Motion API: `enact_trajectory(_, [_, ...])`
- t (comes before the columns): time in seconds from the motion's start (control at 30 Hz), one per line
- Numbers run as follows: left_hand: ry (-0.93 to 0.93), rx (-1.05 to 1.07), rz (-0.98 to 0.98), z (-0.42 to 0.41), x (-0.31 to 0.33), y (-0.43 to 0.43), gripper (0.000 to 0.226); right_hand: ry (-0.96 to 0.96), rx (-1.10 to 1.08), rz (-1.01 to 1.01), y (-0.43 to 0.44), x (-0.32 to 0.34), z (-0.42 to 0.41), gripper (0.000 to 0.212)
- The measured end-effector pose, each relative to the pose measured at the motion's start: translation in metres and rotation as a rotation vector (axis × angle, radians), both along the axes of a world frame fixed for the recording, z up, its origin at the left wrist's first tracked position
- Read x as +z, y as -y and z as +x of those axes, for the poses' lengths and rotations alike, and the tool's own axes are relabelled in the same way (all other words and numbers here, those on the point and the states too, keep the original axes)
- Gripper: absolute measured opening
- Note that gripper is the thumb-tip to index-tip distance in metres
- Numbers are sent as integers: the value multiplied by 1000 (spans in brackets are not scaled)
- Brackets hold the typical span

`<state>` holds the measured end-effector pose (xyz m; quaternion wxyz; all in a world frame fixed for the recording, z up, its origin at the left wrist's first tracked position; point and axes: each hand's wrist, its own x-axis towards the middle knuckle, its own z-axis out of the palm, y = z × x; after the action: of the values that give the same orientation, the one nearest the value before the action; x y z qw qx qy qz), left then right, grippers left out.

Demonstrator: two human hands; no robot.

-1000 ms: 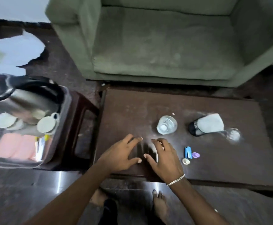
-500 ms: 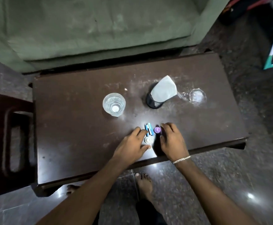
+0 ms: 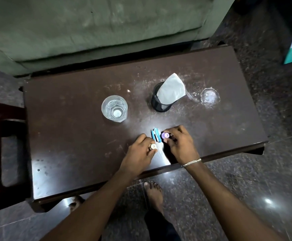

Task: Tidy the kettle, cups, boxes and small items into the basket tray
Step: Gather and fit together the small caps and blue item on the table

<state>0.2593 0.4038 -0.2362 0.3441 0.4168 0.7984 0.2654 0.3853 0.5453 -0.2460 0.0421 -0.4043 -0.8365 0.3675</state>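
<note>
No text, label, brand or number can be read anywhere in view. The small blue items [image 3: 155,135], the purple cap [image 3: 165,135] and the white cap [image 3: 153,146] on the surface [image 3: 72,136] show no legible markings; the glass [image 3: 114,108] bears none.

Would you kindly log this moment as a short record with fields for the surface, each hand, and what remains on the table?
surface: dark wooden table, scuffed, in front of a green sofa
left hand: fingers pinching a small white cap
right hand: fingertips closed on a small purple cap
between hands: blue item lying on the table
remaining: clear glass upright; black mesh holder with white paper; a second clear glass piece
basket tray: not in view
</note>
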Motion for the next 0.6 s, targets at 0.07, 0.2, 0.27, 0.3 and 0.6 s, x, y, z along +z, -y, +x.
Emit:
enact_trajectory(0.07, [-1,33,39,-7,7,6,21,-11,-10,-12,2,12,-3,26])
enact_trajectory(0.2, [-9,130,112,-33,32,31,18,-82,-9,8,20,44,-18,22])
enact_trajectory(0.27, [-31,173,137,-52,47,53,17,-125,16,-27,37,62,-36,22])
enact_trajectory(0.3, [-44,198,145,-64,56,67,17,-147,35,-50,49,71,-48,22])
enact_trajectory(0.6, [-220,473,164,-159,124,247,16,-315,310,-191,197,134,-190,17])
